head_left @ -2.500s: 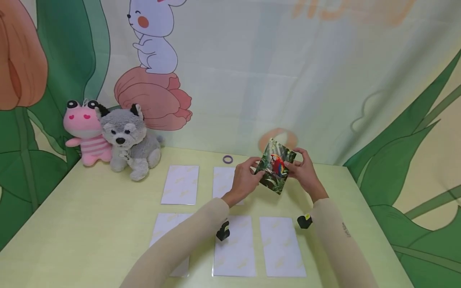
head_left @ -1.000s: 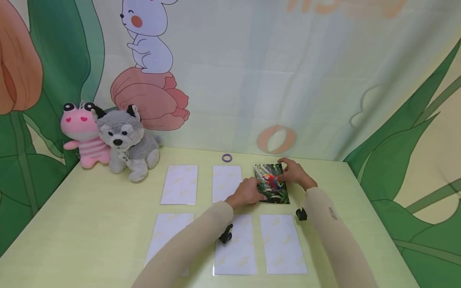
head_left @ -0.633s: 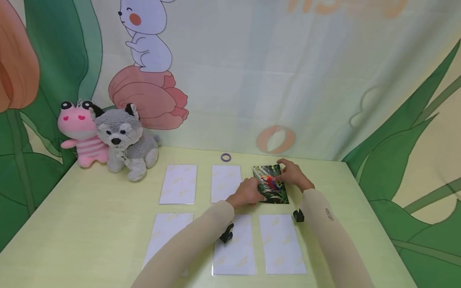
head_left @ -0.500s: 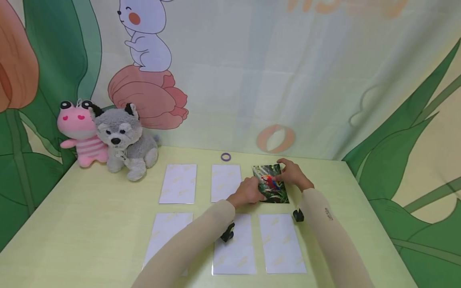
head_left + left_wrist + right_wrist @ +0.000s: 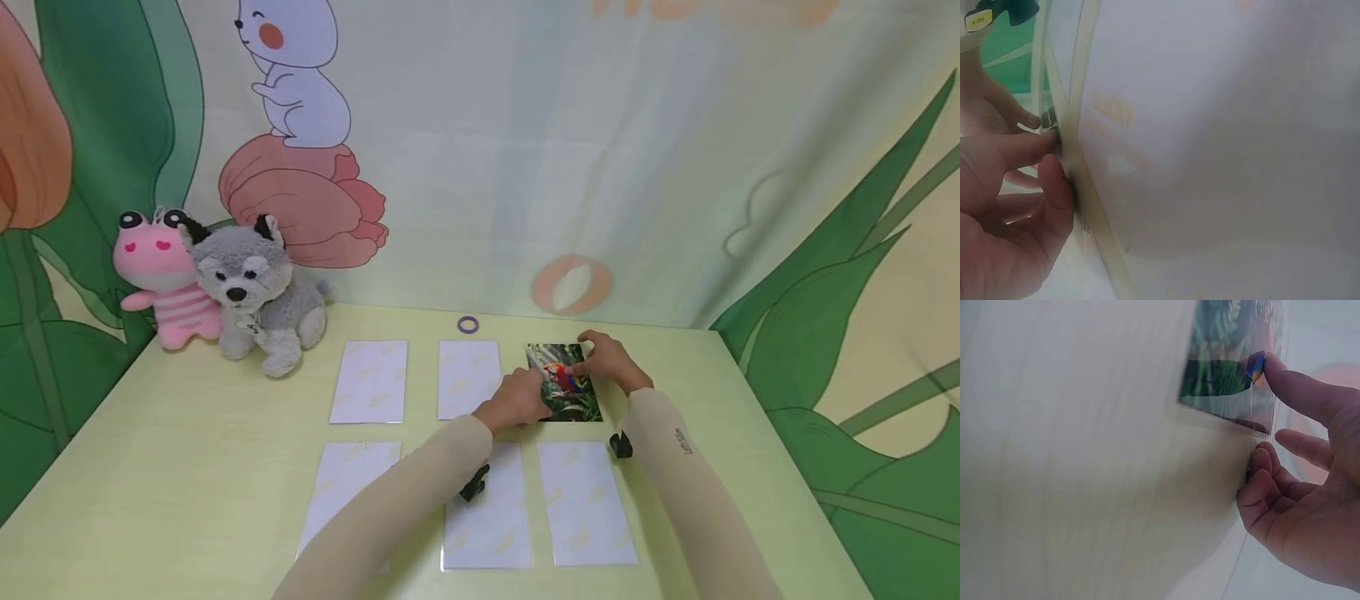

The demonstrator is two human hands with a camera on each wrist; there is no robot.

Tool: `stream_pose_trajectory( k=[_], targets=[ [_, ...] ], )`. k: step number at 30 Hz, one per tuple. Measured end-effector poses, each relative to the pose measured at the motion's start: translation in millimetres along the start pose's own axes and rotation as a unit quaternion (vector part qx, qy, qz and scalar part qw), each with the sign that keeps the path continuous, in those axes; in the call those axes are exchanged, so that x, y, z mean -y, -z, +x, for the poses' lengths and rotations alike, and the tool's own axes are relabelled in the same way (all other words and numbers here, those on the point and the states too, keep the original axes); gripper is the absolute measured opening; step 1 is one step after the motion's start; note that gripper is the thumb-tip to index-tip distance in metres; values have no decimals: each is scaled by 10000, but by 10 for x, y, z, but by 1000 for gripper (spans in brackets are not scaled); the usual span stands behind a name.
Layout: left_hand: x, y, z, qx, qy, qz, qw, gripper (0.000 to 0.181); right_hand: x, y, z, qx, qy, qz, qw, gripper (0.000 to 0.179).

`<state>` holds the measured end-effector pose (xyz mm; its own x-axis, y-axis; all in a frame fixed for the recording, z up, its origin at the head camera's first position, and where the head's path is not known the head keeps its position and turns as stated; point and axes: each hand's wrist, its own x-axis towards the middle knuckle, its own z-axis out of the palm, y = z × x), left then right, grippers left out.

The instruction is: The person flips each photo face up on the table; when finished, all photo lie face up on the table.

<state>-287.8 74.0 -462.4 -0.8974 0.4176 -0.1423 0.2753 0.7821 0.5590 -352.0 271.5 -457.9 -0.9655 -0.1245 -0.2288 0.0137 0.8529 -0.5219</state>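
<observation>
Glossy green with a red parrot on it, the picture card (image 5: 568, 396) lies on the pale tabletop (image 5: 202, 475) at the right end of the far row in the head view. The left hand (image 5: 517, 397) holds its left side, fingers bent; the right hand (image 5: 611, 360) has it by the upper right side, thumb over the face. Five white cards (image 5: 369, 382) lie about it, two in the same far row and three in the near row. A purple ring (image 5: 468, 325) lies behind the far row, and a grey plush husky (image 5: 258, 287) sits beside a pink plush frog (image 5: 176, 283). No box or tray shows.

From the left wrist, one white card fills most of the view. The left hand's bent fingers come in close together at the picture card's dark edge; their exact contact is hard to make out.

From the right wrist, the thumb presses on the shiny face, the forefinger sits just beside the corner, and the other fingers curl down by the tabletop.

The picture card should prove light, thin and fairly stiff, slippery on its surface and liable to crease; opposite edges look the best hold.
</observation>
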Motion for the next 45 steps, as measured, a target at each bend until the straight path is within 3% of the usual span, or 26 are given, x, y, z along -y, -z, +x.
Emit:
stream_pose_trajectory(
  k=[8, 15, 23, 31, 36, 40, 45],
  targets=[
    [56, 42, -29, -196, -97, -22, 9998, 22, 4, -9, 37, -402, 244, 277, 9985, 67],
    [161, 321, -103, -408, -289, 221, 9985, 38, 182, -4, 34, -826, 694, 726, 9915, 65],
    [682, 638, -200, -40, -976, 393, 9944, 51, 460, -87, 56, -310, 1143, 771, 9900, 76],
    [1090, 805, -346, 148, -881, 675, 9937, 67, 684, -205, 127, 260, 1307, 697, 9886, 75],
    [1203, 854, -451, 417, -746, 1076, 9905, 75, 820, -319, 176, 591, 1366, 364, 9882, 77],
    [1225, 864, -534, 677, -660, 1263, 9875, 76, 893, -400, 209, 633, 1450, 60, 9874, 80],
    [1238, 853, -608, 926, -591, 1302, 9854, 73, 927, -474, 242, 649, 1437, 78, 9875, 84]
  ],
)
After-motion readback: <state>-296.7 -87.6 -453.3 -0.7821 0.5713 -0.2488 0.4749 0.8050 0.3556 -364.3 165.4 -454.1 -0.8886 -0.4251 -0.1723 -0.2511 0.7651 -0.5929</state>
